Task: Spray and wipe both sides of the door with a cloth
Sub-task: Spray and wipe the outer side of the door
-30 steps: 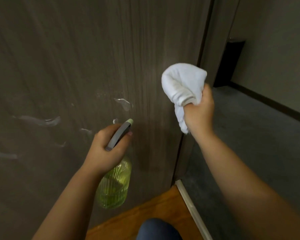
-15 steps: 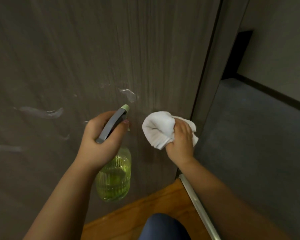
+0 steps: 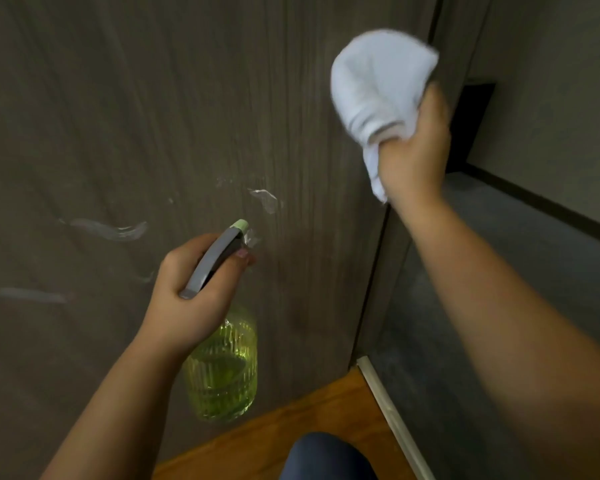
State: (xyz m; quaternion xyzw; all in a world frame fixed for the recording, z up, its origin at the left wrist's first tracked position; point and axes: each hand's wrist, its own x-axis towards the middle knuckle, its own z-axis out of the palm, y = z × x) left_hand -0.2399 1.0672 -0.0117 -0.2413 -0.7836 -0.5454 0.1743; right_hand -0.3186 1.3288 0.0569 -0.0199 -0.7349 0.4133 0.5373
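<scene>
Across most of the view stood the dark grey-brown wood-grain door (image 3: pixel 125 109), its face marked with several pale wet streaks (image 3: pixel 111 231) and a small whitish smear (image 3: pixel 265 199) near the middle. High against the door's right part, close to its edge, was the bunched white terry cloth (image 3: pixel 378 84), blurred, with a loose tail hanging down beside the wrist; whether it actually touched the panel could not be told. The right hand (image 3: pixel 414 152) gripped that cloth, fingers curled round the gathered folds. Lower and to the left, the left hand (image 3: pixel 194 289) was wrapped round the neck of the ribbed translucent yellow-green spray bottle (image 3: pixel 222 368), a fingertip curled over the front of its grey spray head, whose pale green nozzle pointed at the door just beside one of the wet marks. Below the bottle lay an orange-brown wooden floor (image 3: pixel 291 424). A pale metal threshold strip (image 3: pixel 392 417) divided it from grey carpet (image 3: pixel 499 258) to the right. A knee in blue fabric (image 3: pixel 326 459) showed at the bottom edge.
</scene>
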